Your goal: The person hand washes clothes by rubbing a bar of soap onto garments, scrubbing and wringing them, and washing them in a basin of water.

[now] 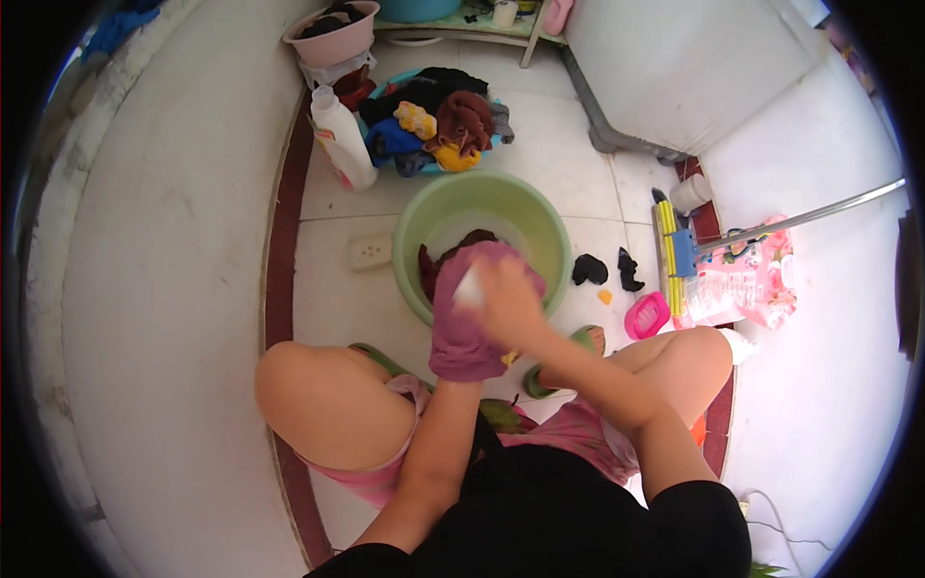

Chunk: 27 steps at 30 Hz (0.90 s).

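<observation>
A purple cloth garment (462, 323) covers my left hand, pulled over it like a sleeve; only the left forearm (451, 414) shows below, and the fingers are hidden. My right hand (509, 303), blurred by motion, presses a white bar of soap (469, 289) against the cloth. Both hands are over the near side of a pale green basin (551, 231) on the floor between my knees. Inside the basin lies dark reddish-brown cloth (427, 273), partly hidden behind the purple garment.
Beyond the basin, a blue tub (496, 142) overflows with clothes, beside a white detergent bottle (339, 140). A soap block-like pale box (370, 252) lies left. To the right are small black cloths (590, 270), a pink soap dish (647, 315), a mop (682, 252) and a pink package (766, 279).
</observation>
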Available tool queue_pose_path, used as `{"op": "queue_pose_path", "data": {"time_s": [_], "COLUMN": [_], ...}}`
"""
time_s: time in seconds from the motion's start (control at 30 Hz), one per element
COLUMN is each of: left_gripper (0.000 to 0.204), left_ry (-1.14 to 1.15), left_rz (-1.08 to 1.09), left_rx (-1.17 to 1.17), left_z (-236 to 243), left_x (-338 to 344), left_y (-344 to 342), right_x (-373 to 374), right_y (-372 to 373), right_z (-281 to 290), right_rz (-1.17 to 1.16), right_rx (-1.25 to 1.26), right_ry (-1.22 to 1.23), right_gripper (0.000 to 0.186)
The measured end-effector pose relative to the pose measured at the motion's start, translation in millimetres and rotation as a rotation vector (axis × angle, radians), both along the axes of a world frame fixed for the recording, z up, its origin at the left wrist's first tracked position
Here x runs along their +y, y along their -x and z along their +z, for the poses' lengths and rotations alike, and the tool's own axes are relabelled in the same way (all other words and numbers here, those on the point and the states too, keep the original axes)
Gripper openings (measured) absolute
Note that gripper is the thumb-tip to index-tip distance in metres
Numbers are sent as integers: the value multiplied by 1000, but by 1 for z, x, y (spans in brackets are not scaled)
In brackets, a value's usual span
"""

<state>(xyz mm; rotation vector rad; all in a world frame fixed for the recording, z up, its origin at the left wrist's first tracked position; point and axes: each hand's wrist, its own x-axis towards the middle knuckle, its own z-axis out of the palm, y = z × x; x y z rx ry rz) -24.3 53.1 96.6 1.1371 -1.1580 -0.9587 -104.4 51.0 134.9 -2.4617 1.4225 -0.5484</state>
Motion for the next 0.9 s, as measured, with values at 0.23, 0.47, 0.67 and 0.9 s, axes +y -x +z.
{"op": "queue_pose_path", "data": {"time_s": [0.23,0.47,0.67,0.9], "left_gripper": [36,36,31,32], "left_ry": [-28,-16,187,80], "left_rz": [-34,-20,22,200], "left_rx": [163,269,-717,-485], "left_z": [-6,-21,18,-23], "left_x": [-1,5,-7,-5], "left_y": [8,-17,6,-16], "right_x": [-58,15,-136,-166], "right_y": [27,-22,45,-16], "right_z": [-54,-6,-107,-104], "right_rz": [-333,200,-360,-149], "right_rx": [28,78,15,-289], "right_ry": [-8,-154,-467,-888], "right_gripper": [65,73,61,55]}}
